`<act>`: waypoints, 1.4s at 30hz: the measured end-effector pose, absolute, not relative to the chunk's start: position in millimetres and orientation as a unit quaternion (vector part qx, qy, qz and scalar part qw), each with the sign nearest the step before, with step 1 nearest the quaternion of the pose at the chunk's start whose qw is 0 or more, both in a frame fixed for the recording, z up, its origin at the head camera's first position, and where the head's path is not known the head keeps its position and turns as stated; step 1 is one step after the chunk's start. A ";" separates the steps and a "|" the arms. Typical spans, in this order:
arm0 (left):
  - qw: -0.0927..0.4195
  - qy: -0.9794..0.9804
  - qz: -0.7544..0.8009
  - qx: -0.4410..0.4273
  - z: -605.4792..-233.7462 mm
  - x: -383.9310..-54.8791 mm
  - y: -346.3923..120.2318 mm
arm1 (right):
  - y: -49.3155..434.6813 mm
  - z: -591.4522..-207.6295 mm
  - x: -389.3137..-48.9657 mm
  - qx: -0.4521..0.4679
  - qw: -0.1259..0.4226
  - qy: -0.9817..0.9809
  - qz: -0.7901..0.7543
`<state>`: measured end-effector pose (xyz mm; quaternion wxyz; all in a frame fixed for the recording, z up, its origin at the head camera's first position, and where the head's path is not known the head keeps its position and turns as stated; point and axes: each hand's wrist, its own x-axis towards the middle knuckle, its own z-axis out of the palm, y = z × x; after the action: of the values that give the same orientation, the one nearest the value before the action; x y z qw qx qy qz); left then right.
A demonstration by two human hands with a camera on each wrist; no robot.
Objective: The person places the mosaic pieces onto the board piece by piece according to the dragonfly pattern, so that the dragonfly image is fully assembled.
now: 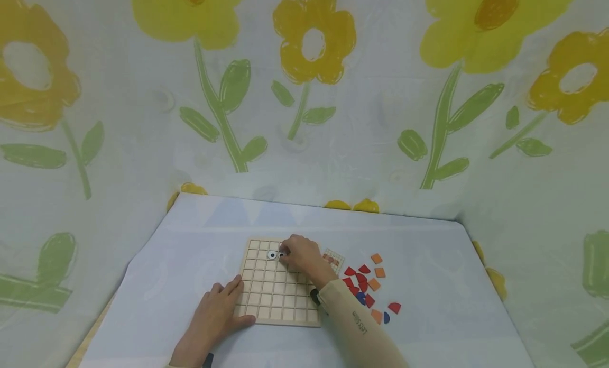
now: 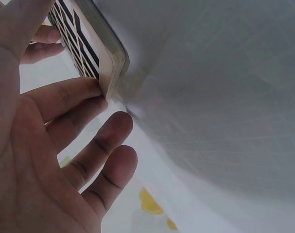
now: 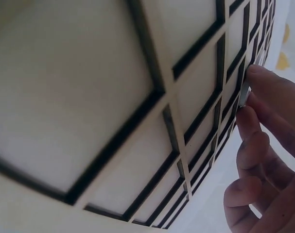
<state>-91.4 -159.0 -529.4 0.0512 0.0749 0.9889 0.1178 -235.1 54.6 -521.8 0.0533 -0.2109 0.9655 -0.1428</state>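
Observation:
A light wooden grid board (image 1: 270,299) lies on the table. My left hand (image 1: 214,312) rests at its left edge near the lower left corner; in the left wrist view, fingertips (image 2: 91,86) touch the board's side while the other fingers stand free. Over the upper part of the grid, my right hand (image 1: 304,254) pinches a small round eye piece (image 1: 281,255), white with a black pupil. Seen from the right wrist, its thin pale edge (image 3: 244,93) shows between thumb and finger at the board. Another eye piece (image 1: 272,255) sits in the cell just left of it.
Right of the board lies a small pattern card (image 1: 334,258), partly behind the right forearm. Beyond it are scattered red quarter-round pieces (image 1: 394,307), orange squares (image 1: 377,258) and blue pieces (image 1: 386,318). A flowered cloth (image 1: 361,146) hangs around the table.

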 end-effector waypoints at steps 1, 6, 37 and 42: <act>0.053 0.989 0.118 0.073 -529.7 -91.0 -158.9 | 54.4 -522.5 -235.2 -0.210 0.054 0.966 -0.142; 0.049 0.989 0.119 0.075 -531.0 -90.7 -158.9 | 53.8 -525.1 -234.0 -0.212 0.049 0.965 -0.143; 0.048 0.990 0.110 0.071 -529.1 -90.1 -157.7 | 61.0 -514.7 -221.9 -0.239 0.011 0.958 -0.157; 0.052 0.990 0.110 0.069 -528.3 -91.1 -158.0 | 74.5 -498.7 -208.3 -0.249 -0.031 0.951 -0.183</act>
<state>-91.1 -158.0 -528.3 0.0516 0.0690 0.9902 0.1101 -208.3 74.5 -498.7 -0.0312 -0.2488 0.9507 -0.1828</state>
